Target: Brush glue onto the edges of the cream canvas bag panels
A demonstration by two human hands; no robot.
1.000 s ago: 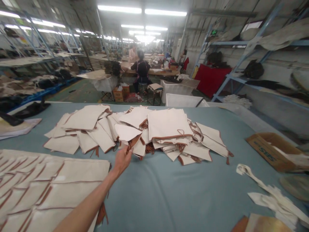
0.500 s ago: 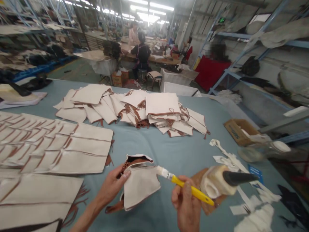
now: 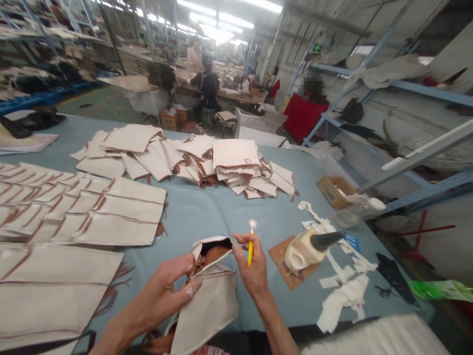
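Observation:
A cream pouch with brown edging (image 3: pixel 209 301) is held by my left hand (image 3: pixel 166 291), thumb and fingers pinching its upper left edge. Its mouth gapes, showing a dark and brown inside. My right hand (image 3: pixel 251 261) keeps a yellow-handled brush (image 3: pixel 251 249) between its fingers, bristles pointing up and away, while its fingertips touch the pouch's right upper corner. To the right of that hand, a cream glue-smeared container with a black nozzle (image 3: pixel 301 251) lies on a brown board (image 3: pixel 278 254).
Overlapping rows of cream pieces (image 3: pixel 125 212) cover the table's left side. A loose pile of similar pieces (image 3: pixel 236 153) lies at the back. White scraps (image 3: pixel 345 301), a cardboard box (image 3: pixel 334 192) and a clear jar (image 3: pixel 351 214) are on the right. People sit beyond the table.
The brush has swung from the pouch's edge to upright in my right hand, whose fingers have come to the pouch. The pouch has moved lower and its mouth is wider. The view has shifted right.

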